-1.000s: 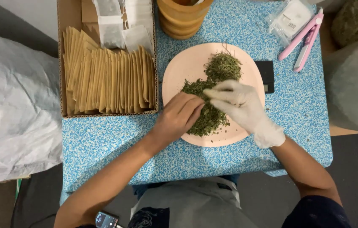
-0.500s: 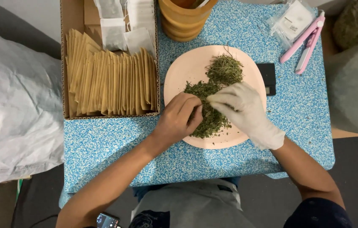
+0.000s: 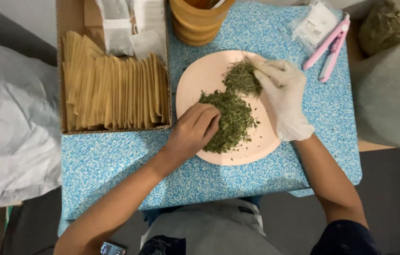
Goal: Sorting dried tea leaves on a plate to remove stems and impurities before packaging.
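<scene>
My bare left hand (image 3: pixel 193 132) rests curled at the left edge of the dried green herb (image 3: pixel 230 118) heaped on the pink plate (image 3: pixel 195 80), fingers pressed together against the pile. My gloved right hand (image 3: pixel 282 94) pinches the upper clump. Brown envelopes (image 3: pixel 115 92) stand left of the plate on the blue worktop (image 3: pixel 115 160).
</scene>
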